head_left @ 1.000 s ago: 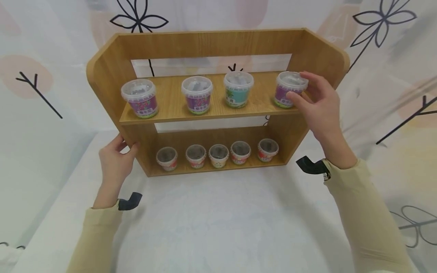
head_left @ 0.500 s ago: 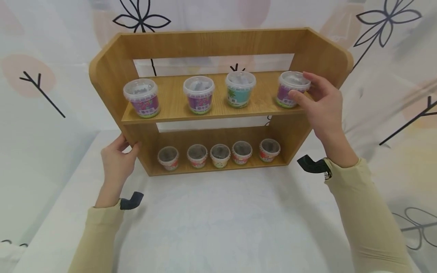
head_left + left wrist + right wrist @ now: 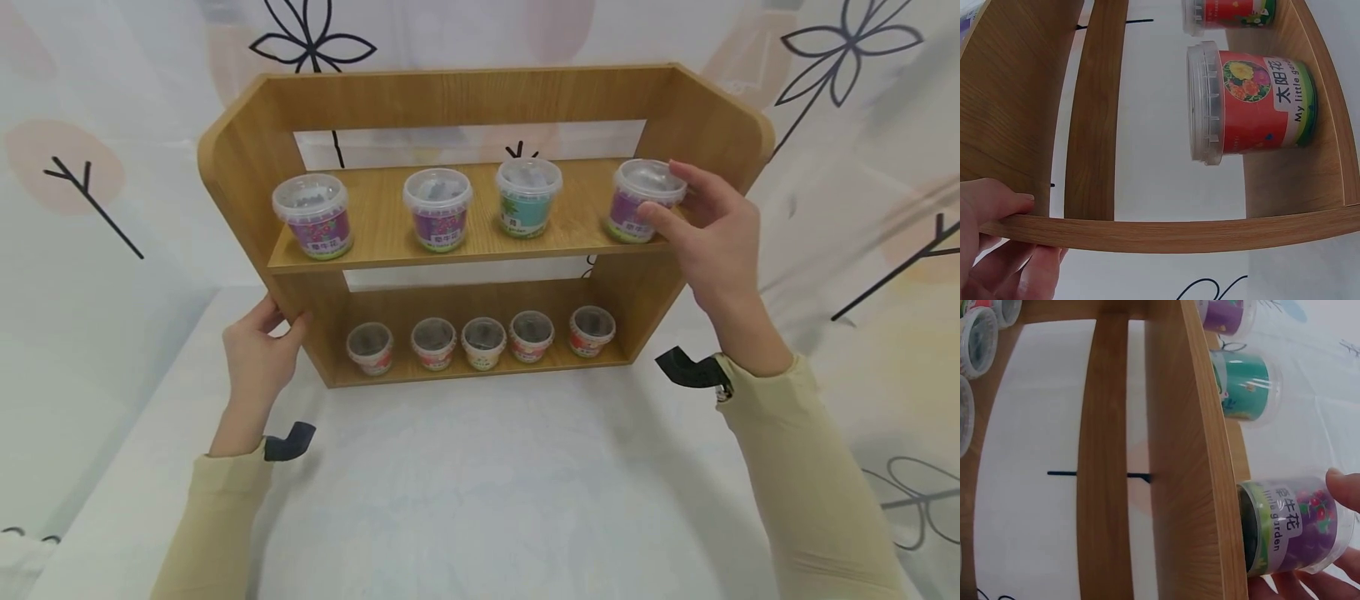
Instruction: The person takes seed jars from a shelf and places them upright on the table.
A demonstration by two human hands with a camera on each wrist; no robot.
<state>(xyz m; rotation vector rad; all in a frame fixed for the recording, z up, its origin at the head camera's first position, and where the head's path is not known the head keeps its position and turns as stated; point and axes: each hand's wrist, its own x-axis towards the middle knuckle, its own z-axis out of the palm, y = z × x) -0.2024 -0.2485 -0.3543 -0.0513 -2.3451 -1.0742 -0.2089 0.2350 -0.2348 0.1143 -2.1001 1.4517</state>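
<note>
A two-level wooden shelf [image 3: 465, 96] stands on a white table. My right hand [image 3: 708, 233] grips the rightmost purple-labelled cup [image 3: 641, 200] on the upper level, thumb in front and fingers over its clear lid; the right wrist view shows this purple cup [image 3: 1291, 528] held at the shelf's edge. My left hand [image 3: 255, 354] holds the shelf's lower left side panel, and the left wrist view shows the thumb [image 3: 997, 200] on the panel's edge [image 3: 1179, 232]. Two purple cups [image 3: 313, 215] [image 3: 437, 208] and a teal cup [image 3: 527, 197] also stand on the upper level.
Several small red and white cups [image 3: 480, 342] line the lower level; the nearest one [image 3: 1254, 103] appears in the left wrist view. A patterned white curtain [image 3: 862, 125] hangs behind and beside the shelf. The white table [image 3: 480, 492] stretches in front.
My right hand and the purple cup have shifted slightly right along the upper level. The left hand has stayed on the side panel.
</note>
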